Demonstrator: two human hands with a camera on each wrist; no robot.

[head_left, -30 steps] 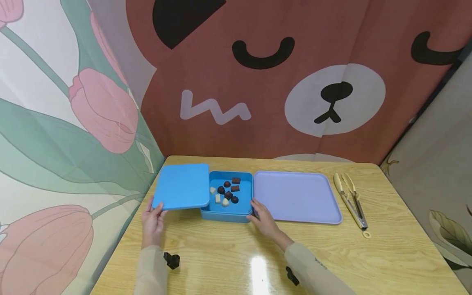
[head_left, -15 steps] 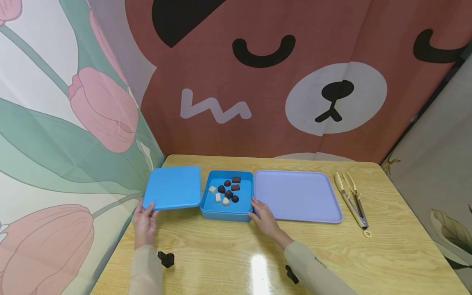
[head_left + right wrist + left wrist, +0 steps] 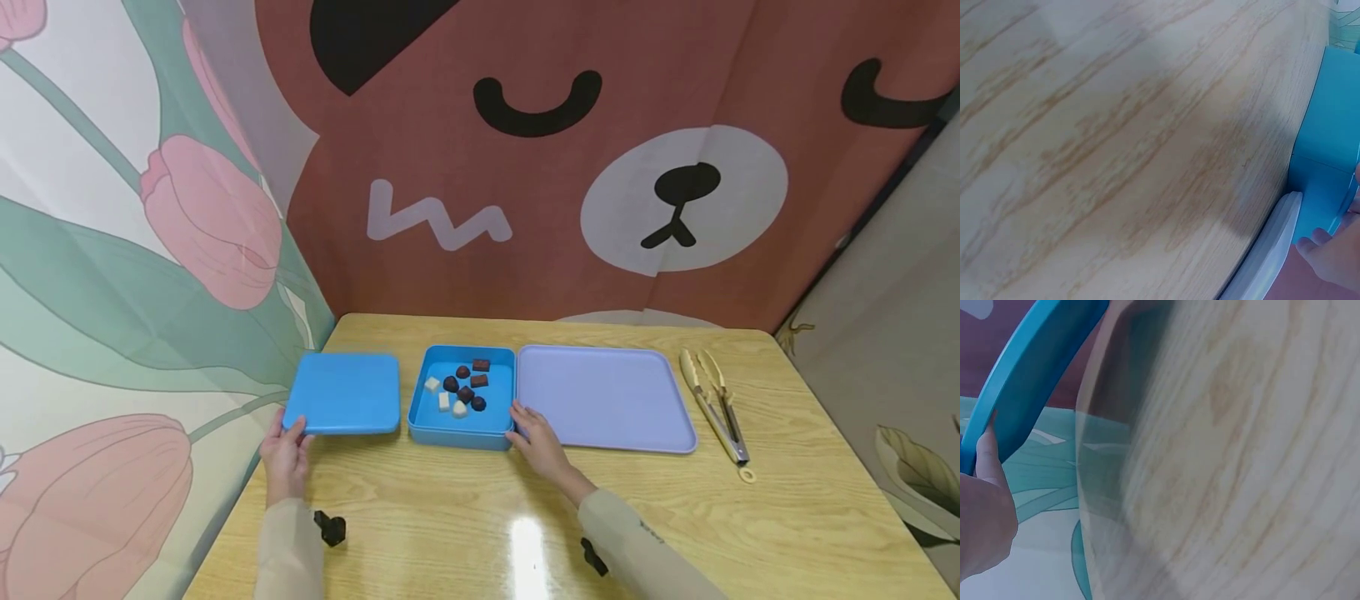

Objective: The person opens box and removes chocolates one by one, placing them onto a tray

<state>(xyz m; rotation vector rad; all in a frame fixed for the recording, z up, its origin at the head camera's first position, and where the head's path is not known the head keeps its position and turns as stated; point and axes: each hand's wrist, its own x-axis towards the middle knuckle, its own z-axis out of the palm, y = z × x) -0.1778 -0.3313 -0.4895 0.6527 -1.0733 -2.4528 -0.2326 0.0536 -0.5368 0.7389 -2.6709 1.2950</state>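
Note:
My left hand (image 3: 285, 458) pinches the near left corner of a flat blue lid (image 3: 345, 393), thumb on top. In the left wrist view the lid (image 3: 1029, 381) shows its rim and underside, held off the table. To its right stands the open blue box (image 3: 461, 437), with several dark brown and white chocolates (image 3: 465, 394) on its floor. At the box's near right corner rests my right hand (image 3: 542, 447), its fingers extended along the side wall. The right wrist view shows those fingers (image 3: 1335, 256) against the blue wall, partly cut off by the frame edge.
A lilac tray (image 3: 603, 400) lies right beside the box. Farther right are tongs (image 3: 716, 408) with cream-coloured tips and a ring at the end. The wooden table (image 3: 450, 517) ends at a curtain (image 3: 420, 275) behind and a tulip-patterned one on the left.
My left hand has carried the lid leftward and lower, off the box's left edge, so all the chocolates are uncovered. The right hand has stayed at the box corner.

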